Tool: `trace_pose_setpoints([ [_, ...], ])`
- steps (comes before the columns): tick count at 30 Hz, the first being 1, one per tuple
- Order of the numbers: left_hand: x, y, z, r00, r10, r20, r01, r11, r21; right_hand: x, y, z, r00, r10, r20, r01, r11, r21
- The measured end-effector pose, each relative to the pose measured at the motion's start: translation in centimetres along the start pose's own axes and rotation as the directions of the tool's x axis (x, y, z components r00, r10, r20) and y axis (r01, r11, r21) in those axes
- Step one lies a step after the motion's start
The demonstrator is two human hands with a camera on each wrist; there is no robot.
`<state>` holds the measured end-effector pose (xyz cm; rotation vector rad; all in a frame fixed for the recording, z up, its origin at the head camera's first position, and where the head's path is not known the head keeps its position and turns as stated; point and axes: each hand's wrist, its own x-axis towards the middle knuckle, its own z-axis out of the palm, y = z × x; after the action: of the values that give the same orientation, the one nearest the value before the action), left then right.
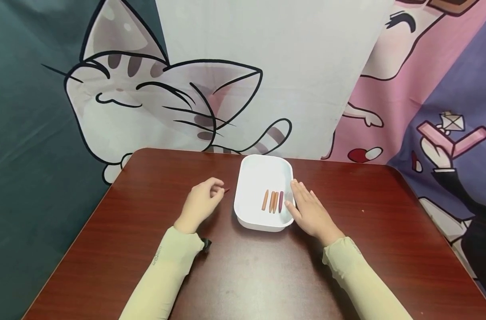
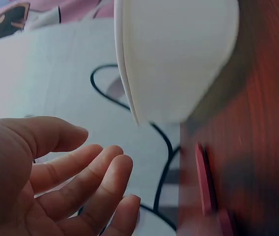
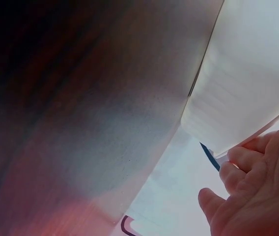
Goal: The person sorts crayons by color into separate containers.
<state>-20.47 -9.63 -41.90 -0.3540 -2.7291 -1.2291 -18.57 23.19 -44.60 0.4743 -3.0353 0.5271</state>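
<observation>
1. Left hand (image 1: pixel 202 200): its fingers (image 2: pixel 122 169) are loosely curled, with a gap between them and the thumb and nothing held. It hovers over the table (image 1: pixel 247 275), left of the tray.
2. Below it, a red stick (image 2: pixel 206 182) lies on the table beside the tray's left wall, with part of a second red stick (image 2: pixel 226 223) near it. Closing the fingers off-line could nudge or roll either one, or knock the two together.
3. Right hand (image 1: pixel 312 218): its fingers are straight and held along the tray's right rim, gripping nothing. A hard sideways push there could slide the tray leftward onto the red sticks.
4. White tray (image 1: pixel 263 173): it sits by the table's far edge, near the middle of that edge. A forward shove could carry it over.
5. Inside, toward the tray's right wall, stand in a row a light orange stick (image 1: pixel 265 200), a close pair of orange-brown sticks (image 1: pixel 273 202) and a purple stick (image 1: pixel 280 202), all lying flat. A jolt could scatter the row.
6. Beyond the far edge hangs a printed cloth (image 1: pixel 126 80).
</observation>
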Motion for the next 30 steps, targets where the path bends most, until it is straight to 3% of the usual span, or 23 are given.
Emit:
trace_pose_setpoints([
  [10, -0.9, -2.7, -1.9, 0.99, -0.097, 0.101, 0.074, 0.974, 0.212, -0.2, 0.1, 0.1, 1.0, -0.003, -0.007, 0.003, 1.0, 0.0],
  [19, -1.0, -3.9, -2.0, 0.946, -0.224, 0.234, 0.145, 0.939, 0.313, 0.0, -0.1, 0.1, 1.0, 0.002, 0.0, -0.002, 1.0, 0.007],
  [30, -1.0, -4.3, -1.6, 0.935, -0.265, 0.236, 0.176, 0.924, 0.34, 0.0, -0.1, 0.1, 1.0, 0.008, 0.008, -0.008, 1.0, 0.011],
])
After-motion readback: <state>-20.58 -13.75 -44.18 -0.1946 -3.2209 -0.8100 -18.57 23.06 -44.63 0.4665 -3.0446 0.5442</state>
